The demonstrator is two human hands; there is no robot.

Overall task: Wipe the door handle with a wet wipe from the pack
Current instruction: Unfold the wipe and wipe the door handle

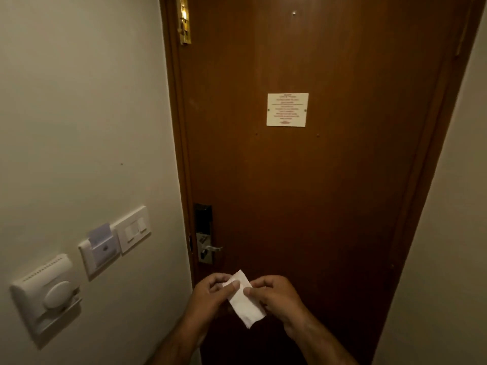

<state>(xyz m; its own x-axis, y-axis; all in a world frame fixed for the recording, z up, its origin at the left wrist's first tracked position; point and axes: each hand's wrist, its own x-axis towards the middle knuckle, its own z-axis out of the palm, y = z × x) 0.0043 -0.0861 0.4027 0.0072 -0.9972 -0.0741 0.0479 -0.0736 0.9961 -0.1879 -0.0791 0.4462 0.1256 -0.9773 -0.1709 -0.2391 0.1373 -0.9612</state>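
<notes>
A folded white wet wipe (245, 306) is held in front of the brown door (316, 180), low in the view. My left hand (210, 291) pinches its upper left edge and my right hand (276, 293) pinches its upper right edge. The metal door handle (213, 248) sticks out from a silver and black lock plate (203, 233) on the door's left side, a short way above and left of my hands. Neither hand touches the handle. No wipe pack is in view.
On the cream wall to the left are a thermostat (50, 293), a key-card holder (101, 248) and a light switch (134, 229). A white notice (287, 109) is fixed on the door. A brass latch (184, 19) sits at the door's top left.
</notes>
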